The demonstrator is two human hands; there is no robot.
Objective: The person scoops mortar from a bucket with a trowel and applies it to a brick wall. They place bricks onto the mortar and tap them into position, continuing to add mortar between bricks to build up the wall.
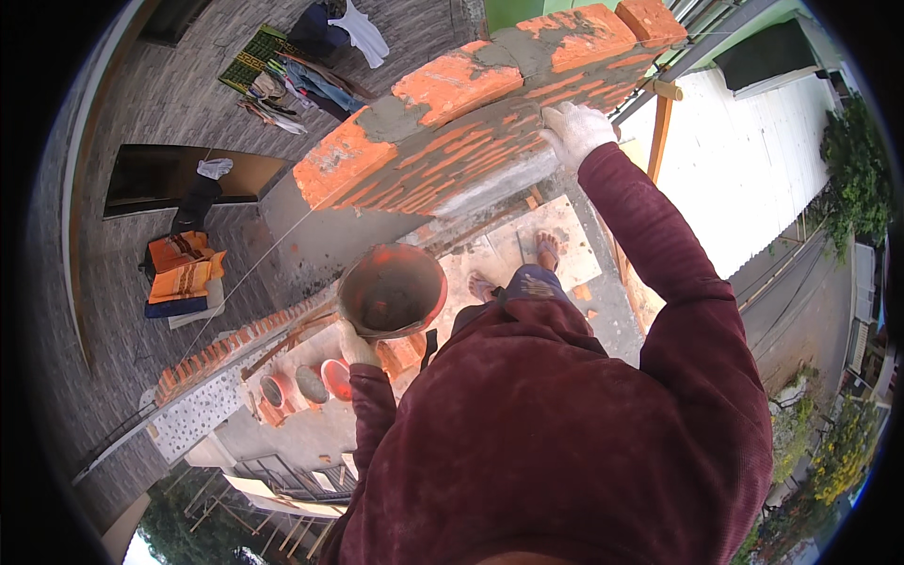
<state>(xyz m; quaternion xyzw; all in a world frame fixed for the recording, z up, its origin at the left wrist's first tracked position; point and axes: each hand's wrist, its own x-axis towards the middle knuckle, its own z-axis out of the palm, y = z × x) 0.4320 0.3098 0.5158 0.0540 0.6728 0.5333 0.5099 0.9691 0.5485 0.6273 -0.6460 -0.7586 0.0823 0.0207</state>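
My left hand point(356, 345), in a pale glove, grips the near left side of an orange bucket point(435, 299). Grey mortar point(388, 294) coats the bucket's inside and lies at its bottom. My right hand point(576, 134), also in a pale glove, is up against the face of a brick wall point(490, 141). Its fingers are curled, and whatever they may hold is hidden. Along the wall's top, orange bricks point(461, 83) sit with grey mortar point(391, 118) between them. A thin string point(250, 273) runs from the wall toward the lower left.
My feet point(546, 250) stand on a mortar-splashed board point(565, 231). Several buckets point(312, 384) and loose bricks point(400, 356) are below on the left. A wooden post point(661, 137) rises beside the wall's right end. Clothes point(315, 85) hang beyond the wall. A white roof point(744, 151) lies to the right.
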